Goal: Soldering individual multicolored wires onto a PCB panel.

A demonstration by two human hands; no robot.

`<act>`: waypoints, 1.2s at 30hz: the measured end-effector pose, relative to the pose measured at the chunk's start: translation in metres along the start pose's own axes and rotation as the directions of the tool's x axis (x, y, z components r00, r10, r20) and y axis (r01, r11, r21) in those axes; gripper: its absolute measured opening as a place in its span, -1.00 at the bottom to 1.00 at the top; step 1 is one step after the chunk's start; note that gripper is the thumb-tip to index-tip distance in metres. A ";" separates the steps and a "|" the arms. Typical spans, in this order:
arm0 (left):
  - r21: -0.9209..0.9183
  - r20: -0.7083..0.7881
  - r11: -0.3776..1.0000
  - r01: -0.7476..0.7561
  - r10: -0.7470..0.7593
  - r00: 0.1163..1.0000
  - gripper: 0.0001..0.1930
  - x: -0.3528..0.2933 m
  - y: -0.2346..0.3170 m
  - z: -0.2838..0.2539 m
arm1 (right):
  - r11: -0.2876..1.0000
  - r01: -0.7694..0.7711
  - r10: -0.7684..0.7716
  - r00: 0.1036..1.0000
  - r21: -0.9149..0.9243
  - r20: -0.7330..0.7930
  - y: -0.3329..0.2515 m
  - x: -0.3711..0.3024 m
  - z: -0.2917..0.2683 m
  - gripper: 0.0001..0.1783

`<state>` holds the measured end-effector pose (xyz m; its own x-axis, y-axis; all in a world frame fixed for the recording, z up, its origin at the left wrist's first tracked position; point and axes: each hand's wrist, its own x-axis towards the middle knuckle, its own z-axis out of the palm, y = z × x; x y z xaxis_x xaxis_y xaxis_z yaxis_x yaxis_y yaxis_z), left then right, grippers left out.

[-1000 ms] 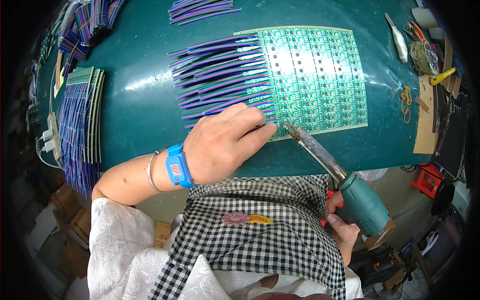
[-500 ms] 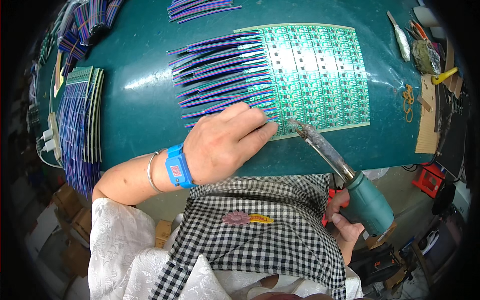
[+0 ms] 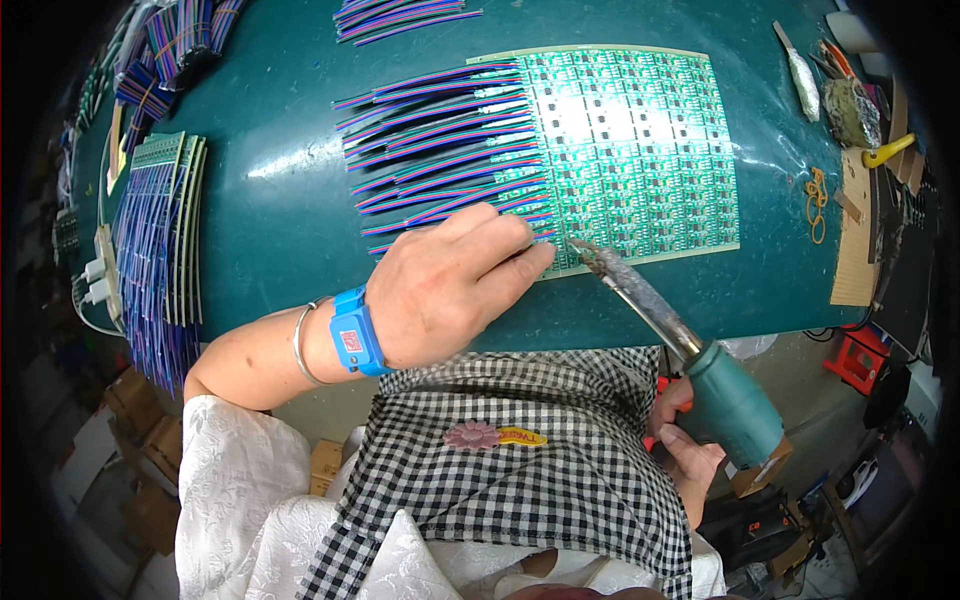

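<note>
A green circuit board panel [image 3: 650,165] lies on the bench, divided into many small identical boards. Along its left edge, several rows of blue, red and green ribbon wires [image 3: 440,148] reach leftward. My left hand [image 3: 440,285] is closed in a pinch on a ribbon wire at the panel's lower left corner; the fingertips partly cover it. A soldering iron [image 3: 735,405] with a green handle slants up from the lower right, its dark tip at the panel's lower edge, just right of my left fingertips. My right hand [image 3: 688,455] grips the iron, mostly hidden behind its handle.
Wired panels [image 3: 165,230] are stacked at the left, below bundled wires [image 3: 180,40]. More loose wires [image 3: 405,18] lie at the far edge. Rubber bands [image 3: 817,205], cardboard [image 3: 853,240] and a foil-wrapped tool [image 3: 800,80] are on the right.
The soldering iron has shifted slightly left, its tip coming nearer my left fingertips. My right hand moved with it, while my left hand stays almost in place.
</note>
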<state>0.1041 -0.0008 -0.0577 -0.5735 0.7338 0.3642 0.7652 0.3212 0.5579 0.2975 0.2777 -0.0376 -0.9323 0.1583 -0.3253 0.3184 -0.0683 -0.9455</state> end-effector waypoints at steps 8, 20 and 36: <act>0.011 -0.006 1.000 0.002 -0.001 1.000 -0.67 -0.002 0.000 0.000 | 0.974 -0.143 0.140 0.990 0.176 0.027 -0.010 0.000 0.000 -0.41; 0.033 0.037 0.999 0.006 -0.007 0.999 -0.64 0.000 0.003 -0.002 | 0.984 -0.088 0.105 0.988 -0.156 0.109 0.005 -0.007 -0.016 -0.44; 0.085 0.093 0.996 -0.014 0.006 0.996 -0.58 -0.002 0.008 -0.005 | 0.999 -0.047 0.045 0.989 0.008 0.138 0.001 -0.001 -0.014 -0.46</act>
<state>0.1099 -0.0027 -0.0503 -0.5388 0.7885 0.2965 0.7954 0.3603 0.4873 0.3011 0.2913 -0.0387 -0.9316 0.0171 -0.3630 0.3604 -0.0837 -0.9290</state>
